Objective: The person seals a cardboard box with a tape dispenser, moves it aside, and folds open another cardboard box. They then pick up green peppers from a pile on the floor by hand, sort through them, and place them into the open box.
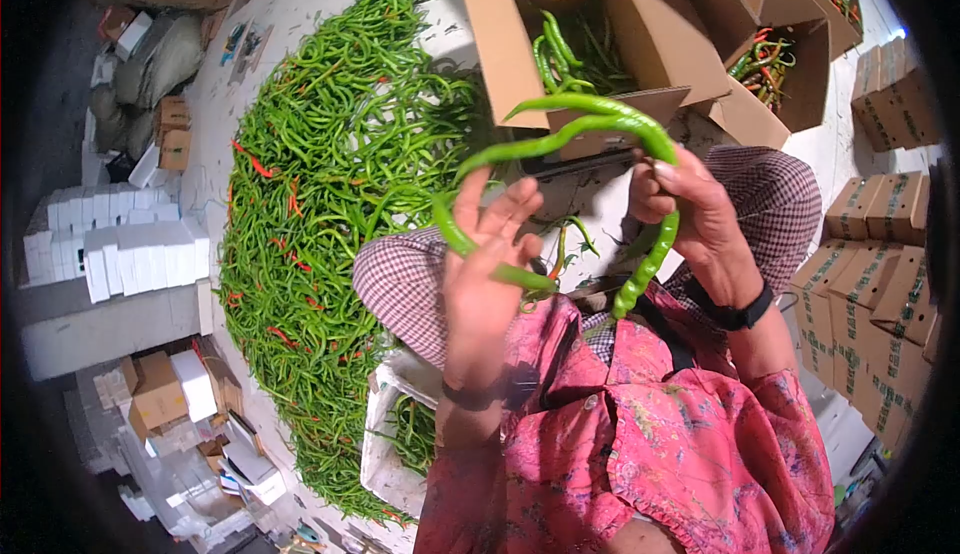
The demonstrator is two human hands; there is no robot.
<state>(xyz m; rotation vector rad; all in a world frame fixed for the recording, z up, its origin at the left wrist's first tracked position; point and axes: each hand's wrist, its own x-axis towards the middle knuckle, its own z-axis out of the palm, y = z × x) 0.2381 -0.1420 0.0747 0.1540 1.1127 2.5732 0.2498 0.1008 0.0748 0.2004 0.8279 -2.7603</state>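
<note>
My right hand [688, 202] is closed around long green chili peppers [600, 106]. Their thin ends curve away to the left, and a bumpy one [648, 269] hangs below my fist. My left hand [485, 254], slightly blurred, has its fingers partly spread, and a curved green chili pepper [452, 229] lies across it by the thumb. Left of my hands spreads a large heap of green chili peppers [320, 144] with some red ones mixed in. An open cardboard box [500, 44] with green peppers inside stands just beyond my hands.
A white foam box [380, 444] holding some green peppers sits beside my left arm. More open boxes with red and green peppers [768, 69] stand at upper right. Stacked cardboard cartons [860, 304] line the right side. White boxes [125, 249] are piled at far left.
</note>
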